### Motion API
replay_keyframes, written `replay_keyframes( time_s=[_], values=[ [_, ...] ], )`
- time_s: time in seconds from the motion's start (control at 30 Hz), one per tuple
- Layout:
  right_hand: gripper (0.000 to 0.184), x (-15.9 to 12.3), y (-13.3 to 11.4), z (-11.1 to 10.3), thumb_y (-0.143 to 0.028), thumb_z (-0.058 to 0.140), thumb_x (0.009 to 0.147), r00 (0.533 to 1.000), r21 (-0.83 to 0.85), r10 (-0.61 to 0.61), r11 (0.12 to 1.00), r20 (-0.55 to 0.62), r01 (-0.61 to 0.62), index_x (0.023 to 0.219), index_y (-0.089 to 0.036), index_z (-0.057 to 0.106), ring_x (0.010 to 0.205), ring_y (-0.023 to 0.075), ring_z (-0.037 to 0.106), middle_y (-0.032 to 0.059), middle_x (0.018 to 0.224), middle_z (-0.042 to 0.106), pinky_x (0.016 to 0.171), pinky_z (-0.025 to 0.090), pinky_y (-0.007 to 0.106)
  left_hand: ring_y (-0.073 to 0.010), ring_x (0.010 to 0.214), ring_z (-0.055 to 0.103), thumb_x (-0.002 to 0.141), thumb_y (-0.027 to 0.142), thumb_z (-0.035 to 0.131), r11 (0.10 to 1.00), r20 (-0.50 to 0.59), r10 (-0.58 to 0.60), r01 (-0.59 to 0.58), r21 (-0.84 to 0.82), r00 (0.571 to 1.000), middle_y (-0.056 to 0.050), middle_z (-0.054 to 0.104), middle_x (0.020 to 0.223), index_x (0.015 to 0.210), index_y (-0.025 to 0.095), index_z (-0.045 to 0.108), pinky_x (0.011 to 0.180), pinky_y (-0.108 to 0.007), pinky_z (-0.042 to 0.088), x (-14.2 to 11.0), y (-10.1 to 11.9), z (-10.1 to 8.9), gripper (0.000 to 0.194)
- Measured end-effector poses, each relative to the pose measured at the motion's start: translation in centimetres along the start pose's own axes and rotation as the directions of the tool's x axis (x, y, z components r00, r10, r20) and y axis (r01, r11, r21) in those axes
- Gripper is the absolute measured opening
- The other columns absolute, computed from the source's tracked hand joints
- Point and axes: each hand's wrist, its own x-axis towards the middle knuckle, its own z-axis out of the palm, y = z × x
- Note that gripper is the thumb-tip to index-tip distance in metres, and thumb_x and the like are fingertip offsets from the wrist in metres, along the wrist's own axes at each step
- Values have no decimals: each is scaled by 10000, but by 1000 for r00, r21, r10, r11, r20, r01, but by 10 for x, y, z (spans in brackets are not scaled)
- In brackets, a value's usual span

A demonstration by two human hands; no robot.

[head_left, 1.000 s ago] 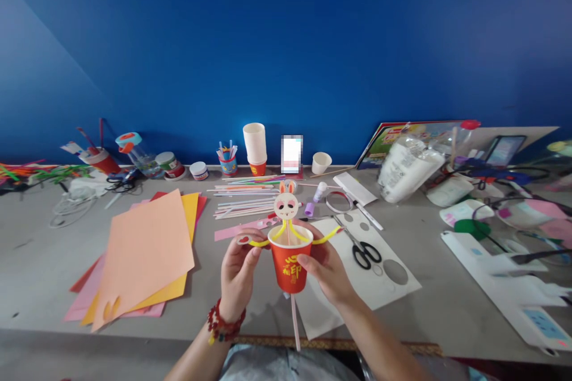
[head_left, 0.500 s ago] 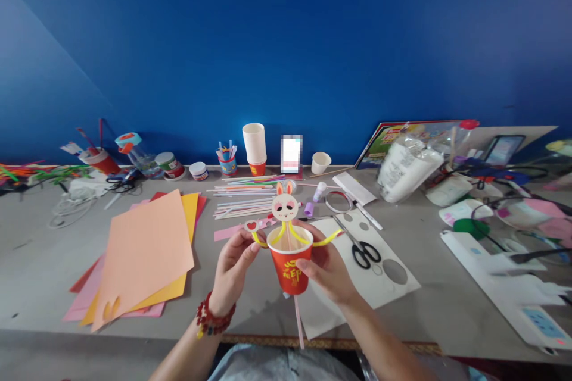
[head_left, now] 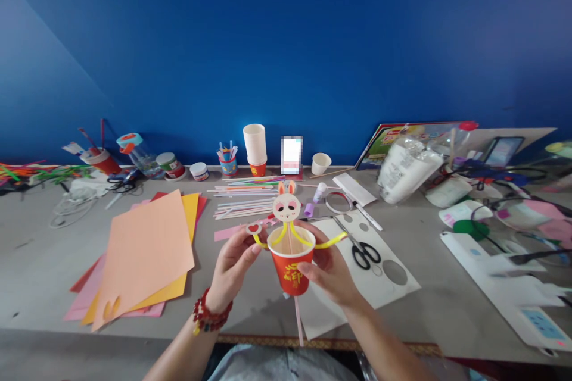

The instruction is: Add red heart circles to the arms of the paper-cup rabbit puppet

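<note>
A red paper cup (head_left: pixel 281 268) with yellow lettering is upright in my right hand (head_left: pixel 335 277), thumb across its front and fingers behind. Above its rim stands a paper rabbit face (head_left: pixel 286 208) with orange ears. Two yellow pipe cleaner arms (head_left: pixel 329 241) bend out over the cup's sides. At the left arm's end is a small round paper disc with a red heart (head_left: pixel 254 229). My left hand (head_left: pixel 230 268) pinches that arm just below the disc; its fingertips are partly hidden. From under the cup a pale pink straw (head_left: pixel 299 321) sticks down.
Coloured paper sheets (head_left: pixel 147 250) lie at left. Scissors (head_left: pixel 366 255) rest on cut white paper (head_left: pixel 395 294) at right. Behind are several straws (head_left: pixel 245 190), a glue stick (head_left: pixel 319 191) and stacked cups (head_left: pixel 254 143). A power strip (head_left: pixel 491 286) is far right.
The cup and rabbit face have shifted very slightly to the right. My left wrist has moved a little left and up; both hands keep their hold.
</note>
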Motion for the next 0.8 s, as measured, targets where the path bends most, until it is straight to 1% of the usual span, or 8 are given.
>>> replay_keyframes(
  time_s=[0.13,0.2,0.3,0.37,0.43,0.57,0.7,0.8],
  values=[
    [621,-2,0,-4,-364,816,754,999,-74,-34,997,6,35,1325,-282,586,1192,304,612,112,1353,614,954,529,398,-202,1046,583,951,238,591,983,109,33,-52,175,993,-69,676,1037,1092,246,724,942,-306,448,7,13,-6,194],
    [640,-2,-1,-5,-366,822,744,999,-121,-46,992,6,46,1333,-281,588,1203,317,604,119,1355,611,991,507,429,-198,1022,571,947,232,593,978,163,40,-72,197,986,-68,648,1019,1039,232,725,897,-289,455,13,23,-6,160],
    [660,-2,-3,-5,-377,826,737,999,-162,-48,986,4,48,1343,-273,586,1181,322,615,129,1327,630,1006,495,451,-187,971,569,940,224,601,986,234,23,-61,158,972,-61,616,991,990,217,702,847,-273,464,21,35,-5,113],
    [660,-2,-4,-5,-382,831,730,998,-166,-56,985,2,55,1336,-270,595,1185,324,612,129,1321,634,1009,493,453,-176,930,574,937,224,606,993,258,-19,-12,119,966,-61,610,982,999,212,686,819,-264,474,25,40,-4,102],
    [655,-1,-5,-5,-381,836,723,998,-164,-66,984,4,66,1325,-268,605,1194,327,605,129,1322,634,1013,491,453,-174,913,584,934,230,613,994,276,-93,75,74,957,-68,616,996,1031,209,672,803,-263,485,27,42,-5,116],
    [659,0,-6,-6,-358,842,717,996,-178,-87,980,21,90,1327,-279,604,1193,323,603,121,1314,639,1031,477,465,-177,899,591,907,257,653,970,329,-224,242,-15,917,-78,622,989,1039,192,652,789,-271,499,32,47,-4,147],
    [677,0,-7,-6,-361,851,703,995,-195,-91,976,46,98,1328,-282,604,1207,329,594,115,1306,645,1046,466,479,-192,898,593,864,264,698,944,364,-275,321,-71,890,-94,609,1011,1095,189,631,734,-269,500,36,51,-2,251],
    [680,0,-7,-7,-365,851,702,992,-200,-101,973,72,114,1329,-275,605,1216,333,591,115,1313,644,1044,471,479,-188,861,594,874,269,680,926,426,-310,372,-68,850,-106,616,1000,1145,180,622,691,-261,490,38,51,-3,291]
  ],
)
